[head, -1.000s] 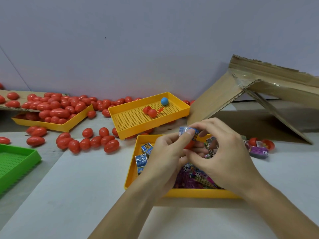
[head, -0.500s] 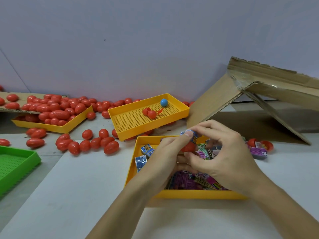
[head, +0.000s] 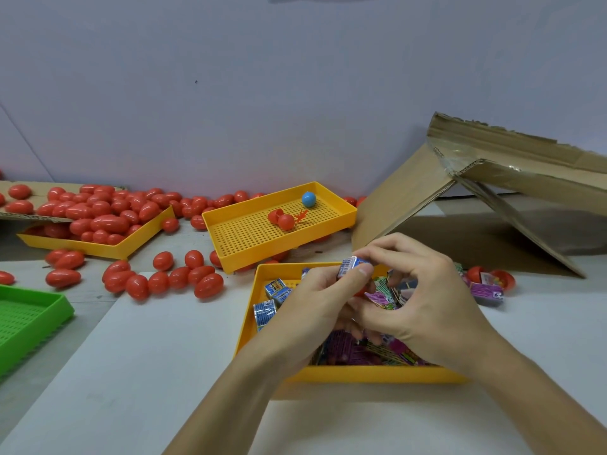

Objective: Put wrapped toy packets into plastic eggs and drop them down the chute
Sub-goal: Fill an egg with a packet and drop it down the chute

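Observation:
Both hands meet above the near yellow tray [head: 328, 376] of wrapped toy packets. A blue packet [head: 349, 266] sticks up between the fingertips of my left hand [head: 315, 310] and my right hand [head: 423, 310], which pinch it together. Just below it a sliver of a red egg [head: 361, 292] shows between the hands, mostly hidden; I cannot tell which hand holds it. More blue packets [head: 274, 290] and purple packets [head: 381, 297] lie in the tray. The cardboard chute [head: 404, 198] slopes at the back right.
Loose red eggs [head: 170, 277] are strewn on the table to the left, with more heaped in a far-left yellow tray [head: 82, 249]. A middle yellow tray [head: 243, 244] holds a blue ball [head: 308, 199]. A green tray [head: 49, 310] sits at the left edge. An open egg with a purple packet [head: 486, 285] lies to the right.
The hands have drawn closer together and shifted slightly right, pressing the blue packet down toward the red egg between them.

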Motion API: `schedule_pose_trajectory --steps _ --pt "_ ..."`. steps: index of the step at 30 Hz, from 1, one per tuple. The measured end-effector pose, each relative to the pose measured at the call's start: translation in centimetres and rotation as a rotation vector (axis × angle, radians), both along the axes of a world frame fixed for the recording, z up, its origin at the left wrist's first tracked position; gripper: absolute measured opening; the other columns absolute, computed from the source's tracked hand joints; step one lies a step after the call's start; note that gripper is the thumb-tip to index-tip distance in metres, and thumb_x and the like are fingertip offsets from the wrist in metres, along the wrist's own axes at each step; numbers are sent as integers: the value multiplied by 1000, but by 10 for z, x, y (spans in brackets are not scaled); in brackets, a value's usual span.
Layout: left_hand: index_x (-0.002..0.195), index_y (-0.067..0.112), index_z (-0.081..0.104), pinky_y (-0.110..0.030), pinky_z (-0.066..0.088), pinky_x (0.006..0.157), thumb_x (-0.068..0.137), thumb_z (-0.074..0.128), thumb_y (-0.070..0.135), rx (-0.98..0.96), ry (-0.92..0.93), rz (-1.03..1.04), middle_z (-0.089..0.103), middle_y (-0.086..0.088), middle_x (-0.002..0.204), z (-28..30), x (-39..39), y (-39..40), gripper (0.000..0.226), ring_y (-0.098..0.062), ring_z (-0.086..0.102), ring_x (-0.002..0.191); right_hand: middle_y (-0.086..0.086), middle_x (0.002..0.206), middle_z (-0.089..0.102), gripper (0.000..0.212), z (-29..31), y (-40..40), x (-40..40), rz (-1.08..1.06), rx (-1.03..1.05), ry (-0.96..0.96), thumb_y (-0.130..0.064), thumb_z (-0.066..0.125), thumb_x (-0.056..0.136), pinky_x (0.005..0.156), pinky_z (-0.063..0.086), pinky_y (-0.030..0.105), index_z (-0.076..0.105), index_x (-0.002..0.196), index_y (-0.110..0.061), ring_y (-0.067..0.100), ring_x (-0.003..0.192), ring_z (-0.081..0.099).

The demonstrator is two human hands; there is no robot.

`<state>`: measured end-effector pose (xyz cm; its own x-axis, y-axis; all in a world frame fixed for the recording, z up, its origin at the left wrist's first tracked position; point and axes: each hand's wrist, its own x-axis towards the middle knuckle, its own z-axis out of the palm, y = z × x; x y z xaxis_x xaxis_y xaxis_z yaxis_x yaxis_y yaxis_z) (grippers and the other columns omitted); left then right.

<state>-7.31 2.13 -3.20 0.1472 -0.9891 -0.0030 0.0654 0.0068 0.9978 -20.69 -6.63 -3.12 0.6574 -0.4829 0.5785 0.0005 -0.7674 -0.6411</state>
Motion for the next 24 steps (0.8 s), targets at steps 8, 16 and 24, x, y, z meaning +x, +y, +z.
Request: schedule_pose_trajectory --steps 8,16,24 --pt "93 7 61 -23 52 55 88 52 44 -68 -50 43 68 0 64 0 -4 -1 38 -14 66 60 -15 104 63 41 -4 -3 1 -71 -13 -11 -14 83 75 66 51 23 71 113 -22 9 96 61" --pt "92 31 77 -24 56 62 100 43 47 -64 1 151 75 -6 80 -2 -2 -2 38 -14 71 75 -21 104 60 36 -5 -1 1 -73 -5 -11 -21 81 77 66 52 17 70 111 -24 5 97 60" --pt "77 27 78 -23 59 64 106 35 39 -22 52 207 75 -6 75 -3 -4 -2 53 -15 73 73 -26 93 65 36 -9 1 3 -88 -61 -21 -22 81 79 66 45 4 71 114 -18 -6 89 61"
